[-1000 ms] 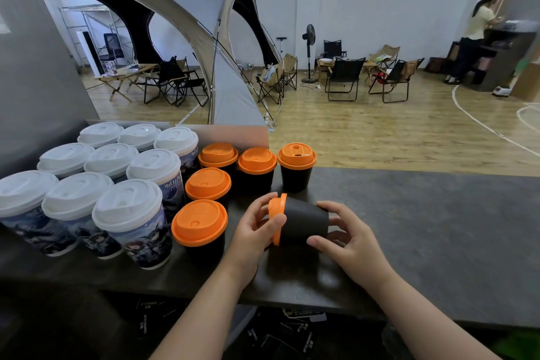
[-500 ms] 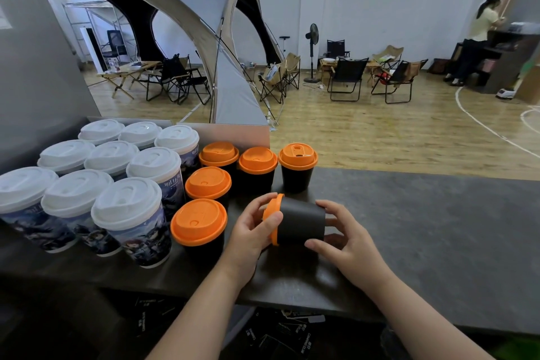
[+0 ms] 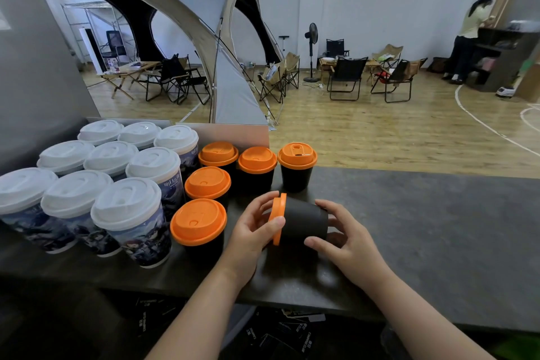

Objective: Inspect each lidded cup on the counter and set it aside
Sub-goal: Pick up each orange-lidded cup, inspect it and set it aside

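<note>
As left hand point(image 3: 251, 231) pinches lid point(image 3: 277, 218), right hand point(image 3: 347, 240) curled round sideways cup point(image 3: 306, 221)

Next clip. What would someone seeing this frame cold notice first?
The black cup with an orange lid at centre, tipped on its side over the dark counter, with the left hand at its lid end and the right hand at its base. Just left of it stand five orange-lidded black cups, and further left a block of nine taller white-lidded printed cups.
</note>
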A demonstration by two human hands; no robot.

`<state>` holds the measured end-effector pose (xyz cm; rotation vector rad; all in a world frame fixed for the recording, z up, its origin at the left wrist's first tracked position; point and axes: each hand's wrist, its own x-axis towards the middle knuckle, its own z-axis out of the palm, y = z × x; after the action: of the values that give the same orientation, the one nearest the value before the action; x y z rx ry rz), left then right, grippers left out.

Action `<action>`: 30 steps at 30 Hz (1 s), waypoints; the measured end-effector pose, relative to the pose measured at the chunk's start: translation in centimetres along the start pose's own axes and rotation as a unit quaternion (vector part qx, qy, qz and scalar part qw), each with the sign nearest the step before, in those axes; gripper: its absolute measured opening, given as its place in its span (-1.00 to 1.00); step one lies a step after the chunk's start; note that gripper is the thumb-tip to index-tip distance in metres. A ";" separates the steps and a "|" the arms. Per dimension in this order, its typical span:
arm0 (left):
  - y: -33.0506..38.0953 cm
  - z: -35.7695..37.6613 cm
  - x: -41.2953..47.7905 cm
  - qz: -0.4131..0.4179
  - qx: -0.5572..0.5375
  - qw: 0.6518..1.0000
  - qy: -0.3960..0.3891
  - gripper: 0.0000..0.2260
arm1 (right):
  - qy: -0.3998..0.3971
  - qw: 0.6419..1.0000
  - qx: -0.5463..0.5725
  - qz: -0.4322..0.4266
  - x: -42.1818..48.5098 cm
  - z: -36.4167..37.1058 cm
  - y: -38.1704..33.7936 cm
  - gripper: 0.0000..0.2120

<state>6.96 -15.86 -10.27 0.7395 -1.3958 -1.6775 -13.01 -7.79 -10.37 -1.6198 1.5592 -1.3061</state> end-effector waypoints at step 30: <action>-0.1 0.2 -0.1 0.011 -0.017 1.000 -0.012 -0.27 | 0.015 1.000 0.002 0.017 0.7 0.0 0.8 -0.39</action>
<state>6.79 -15.66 -10.30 0.6847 -1.3833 -1.6935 -13.45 -8.63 -10.87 -1.5706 1.5946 -1.3198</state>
